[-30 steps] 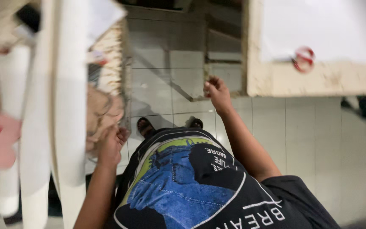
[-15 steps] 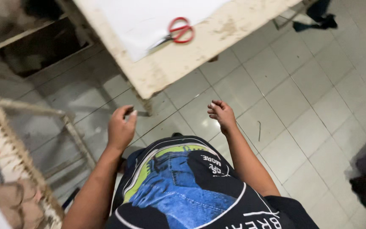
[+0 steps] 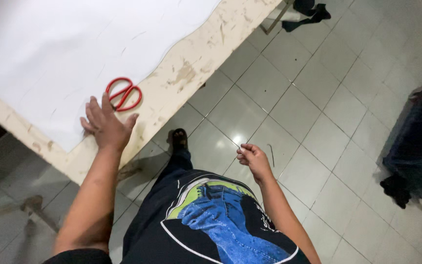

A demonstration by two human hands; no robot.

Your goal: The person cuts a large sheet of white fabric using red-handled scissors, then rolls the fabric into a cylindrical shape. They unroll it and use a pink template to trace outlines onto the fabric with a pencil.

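My left hand (image 3: 106,126) lies flat with fingers spread on the near edge of a worn wooden table (image 3: 186,78), partly on a large white sheet (image 3: 74,44) that covers the tabletop. Red-handled scissors (image 3: 124,94) lie on the sheet just beyond my left fingertips, not held. My right hand (image 3: 253,159) hangs over the tiled floor beside my hip, fingers loosely curled with nothing visible in them. My black shirt with a blue and green print fills the bottom of the view.
Pale floor tiles (image 3: 294,107) stretch to the right. A dark bag or bundle (image 3: 416,142) sits at the right edge. Dark cloth (image 3: 306,12) lies by a metal leg at the top. My foot (image 3: 179,139) stands below the table edge.
The view swung from a chair and floor to the table. My left hand went from the air onto the table edge beside the scissors. My right hand dropped lower.
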